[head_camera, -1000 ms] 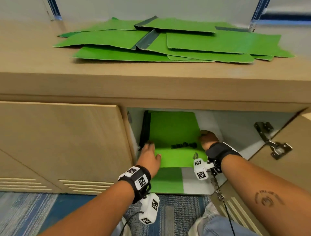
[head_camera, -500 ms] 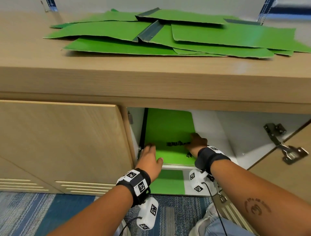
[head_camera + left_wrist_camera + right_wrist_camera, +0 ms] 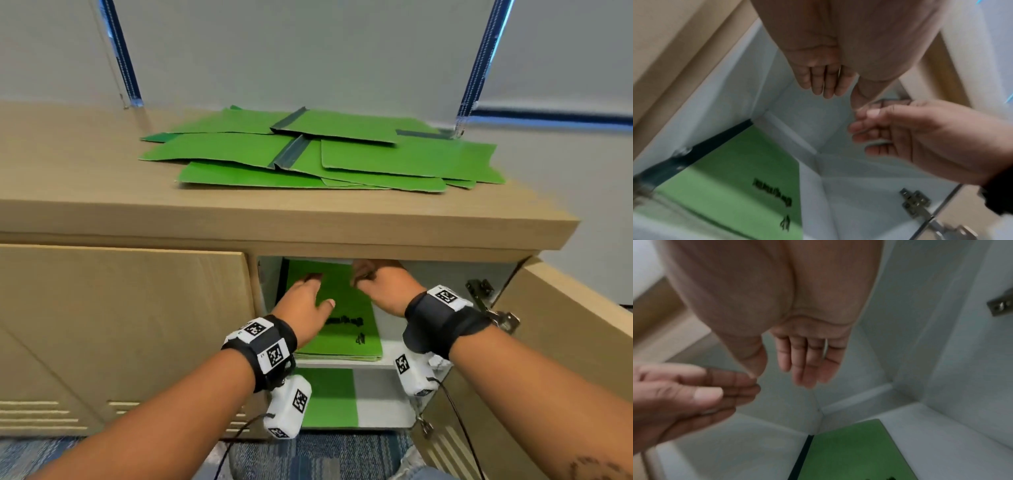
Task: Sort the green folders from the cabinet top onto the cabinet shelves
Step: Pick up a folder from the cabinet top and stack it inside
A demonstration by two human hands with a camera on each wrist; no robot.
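A loose pile of green folders [image 3: 376, 157] lies on the wooden cabinet top [image 3: 102, 205]. Below it, in the open compartment, one green folder [image 3: 346, 329] with a black spine and black writing lies flat on the upper shelf against the left wall. Another green folder [image 3: 329, 397] lies on the lower shelf. My left hand [image 3: 308, 301] hovers over the shelf folder with relaxed fingers and holds nothing. My right hand [image 3: 376, 284] is just right of it, under the cabinet top's edge, fingers loose and empty. The wrist views show the left hand [image 3: 824, 81] and right hand [image 3: 809, 360] clear above the folder [image 3: 731, 178].
The left cabinet door [image 3: 120, 325] is closed. The right door [image 3: 565, 325] stands open beside my right forearm, with metal hinges [image 3: 493, 308] on the white inner wall. White shelf surface shows right of the folder. Blue carpet lies below.
Both hands have lifted off the shelf folder, which they were touching before, and now hover above it. The folder lies further in on the shelf. My head view has tilted upward.
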